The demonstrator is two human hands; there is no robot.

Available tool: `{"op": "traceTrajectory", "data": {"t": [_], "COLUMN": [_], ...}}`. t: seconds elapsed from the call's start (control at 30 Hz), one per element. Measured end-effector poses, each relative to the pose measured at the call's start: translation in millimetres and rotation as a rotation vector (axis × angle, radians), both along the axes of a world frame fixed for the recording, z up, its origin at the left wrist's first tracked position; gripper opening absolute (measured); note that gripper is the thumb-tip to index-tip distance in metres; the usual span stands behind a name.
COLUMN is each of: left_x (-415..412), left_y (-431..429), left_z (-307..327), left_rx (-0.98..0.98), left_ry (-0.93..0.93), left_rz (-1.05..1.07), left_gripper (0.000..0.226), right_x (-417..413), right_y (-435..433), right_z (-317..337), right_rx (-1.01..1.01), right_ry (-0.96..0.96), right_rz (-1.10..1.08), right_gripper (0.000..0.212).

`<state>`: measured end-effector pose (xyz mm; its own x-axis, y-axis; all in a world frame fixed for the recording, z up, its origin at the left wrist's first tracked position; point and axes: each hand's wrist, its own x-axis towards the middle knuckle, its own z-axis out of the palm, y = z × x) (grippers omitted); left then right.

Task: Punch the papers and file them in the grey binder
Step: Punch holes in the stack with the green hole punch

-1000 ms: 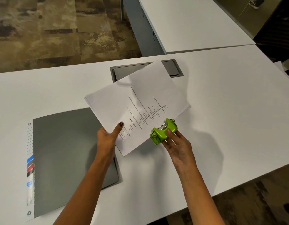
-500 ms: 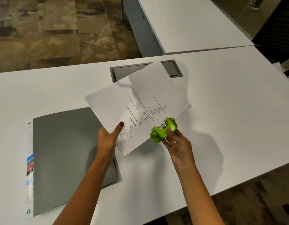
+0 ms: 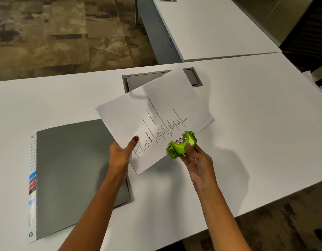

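A thin stack of printed white papers (image 3: 156,113) is lifted above the white table, tilted. My left hand (image 3: 121,153) pinches its near left edge, thumb on top. My right hand (image 3: 196,160) grips a small lime-green hole punch (image 3: 182,144), which is clamped over the papers' near right edge. The grey binder (image 3: 69,171) lies closed and flat on the table to the left, partly under my left forearm, with a label strip along its left side.
A grey cable hatch (image 3: 192,78) is set into the white table (image 3: 256,124) behind the papers. A second white desk (image 3: 211,28) stands beyond. A dark chair (image 3: 312,38) and a paper corner (image 3: 308,75) show at the right edge.
Almost nothing differs; the punch and papers have held their place while my right thumb stays on the green lever.
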<state>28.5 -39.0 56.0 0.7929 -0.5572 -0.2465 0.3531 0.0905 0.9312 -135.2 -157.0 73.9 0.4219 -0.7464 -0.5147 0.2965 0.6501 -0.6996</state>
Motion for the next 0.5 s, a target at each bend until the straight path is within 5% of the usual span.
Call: {"op": "traceTrajectory", "data": {"t": [0.3,0.5], "left_x": [-1.3,-2.1], "left_y": [-0.3,0.1], "left_z": [-2.1,-3.5], "left_rx": [0.011,0.019], "left_ry": [0.01,-0.021], "left_rz": [0.005,0.018], "left_gripper": [0.026,0.032], "right_x": [0.4,-0.6], "right_y": [-0.3,-1.0], "right_z": [0.2,2.4], "right_rx": [0.008,0.032], "right_ry": [0.013,0.016], "right_rz": [-0.033,-0.052], "right_gripper": [0.077,0.058]}}
